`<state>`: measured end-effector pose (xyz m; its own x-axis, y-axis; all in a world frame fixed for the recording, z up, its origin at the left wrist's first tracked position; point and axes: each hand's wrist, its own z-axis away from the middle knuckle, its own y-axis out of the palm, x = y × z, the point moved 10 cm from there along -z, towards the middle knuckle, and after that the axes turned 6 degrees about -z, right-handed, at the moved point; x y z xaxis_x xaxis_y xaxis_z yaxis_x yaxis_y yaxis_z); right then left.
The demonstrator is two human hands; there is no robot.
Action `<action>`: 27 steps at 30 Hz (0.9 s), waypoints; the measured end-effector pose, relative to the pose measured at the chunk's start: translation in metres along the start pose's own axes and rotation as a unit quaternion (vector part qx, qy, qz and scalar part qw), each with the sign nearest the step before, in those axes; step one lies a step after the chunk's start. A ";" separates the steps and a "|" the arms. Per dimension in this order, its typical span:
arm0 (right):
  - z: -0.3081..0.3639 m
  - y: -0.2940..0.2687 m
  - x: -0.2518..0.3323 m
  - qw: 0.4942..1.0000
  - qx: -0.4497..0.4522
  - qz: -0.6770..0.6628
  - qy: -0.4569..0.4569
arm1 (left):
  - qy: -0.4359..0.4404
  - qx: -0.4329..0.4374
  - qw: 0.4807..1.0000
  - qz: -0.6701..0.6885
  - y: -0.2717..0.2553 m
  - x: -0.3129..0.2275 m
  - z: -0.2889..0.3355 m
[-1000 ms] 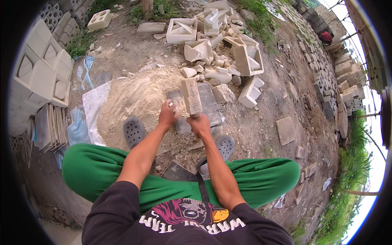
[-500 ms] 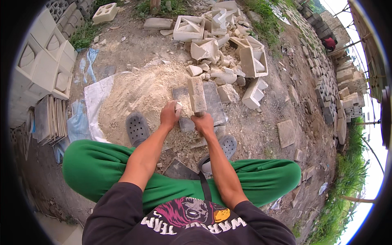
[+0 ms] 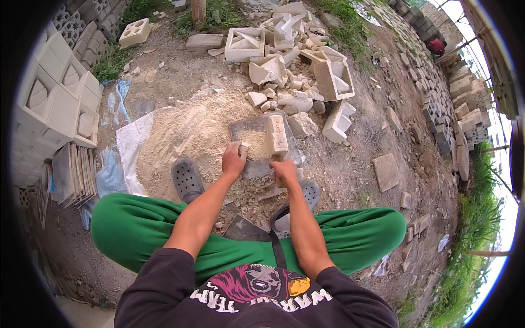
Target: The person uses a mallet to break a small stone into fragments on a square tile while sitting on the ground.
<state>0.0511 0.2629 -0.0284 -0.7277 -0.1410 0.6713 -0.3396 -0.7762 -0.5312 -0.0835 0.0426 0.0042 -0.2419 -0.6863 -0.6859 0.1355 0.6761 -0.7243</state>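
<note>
My right hand (image 3: 285,171) is closed around the handle of a mallet with a blocky, dust-covered head (image 3: 277,135). The head is over the right part of a dark flat slab (image 3: 237,129), where pale crushed grit (image 3: 252,143) lies; whether it touches the slab I cannot tell. At the slab's near left edge, my left hand (image 3: 234,159) is closed on a small pale chunk (image 3: 244,148), partly hidden by the fingers. A heap of sandy powder (image 3: 183,128) spreads left of the slab, over a white sheet (image 3: 129,145).
Broken pale blocks (image 3: 270,70) are piled beyond the slab. Stacked blocks (image 3: 60,104) and thin boards (image 3: 74,172) stand at left. My shoes (image 3: 186,176) flank the work spot. A flat stone (image 3: 386,172) lies at right; a person in red (image 3: 436,47) is far off.
The mallet and my right hand have moved to the right and slightly nearer to me. My left hand has shifted a little right, still gripping the chunk. The view has tilted slightly.
</note>
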 end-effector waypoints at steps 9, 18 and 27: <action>0.031 -0.022 0.048 0.999 0.038 -0.011 -0.027 | 0.034 0.088 0.995 -0.022 0.031 -0.025 -0.031; 0.053 -0.024 0.124 0.977 -0.035 -0.104 -0.182 | -0.155 0.112 0.973 0.128 0.032 0.014 -0.035; 0.027 0.026 0.028 0.978 0.060 -0.196 -0.028 | -0.149 0.103 0.982 0.048 0.025 0.004 -0.035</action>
<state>0.0382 0.2222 -0.0089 -0.5201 0.1511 0.8406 -0.5111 -0.8436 -0.1646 -0.1144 0.0661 -0.0138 0.0701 -0.6911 -0.7194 0.3428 0.6939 -0.6332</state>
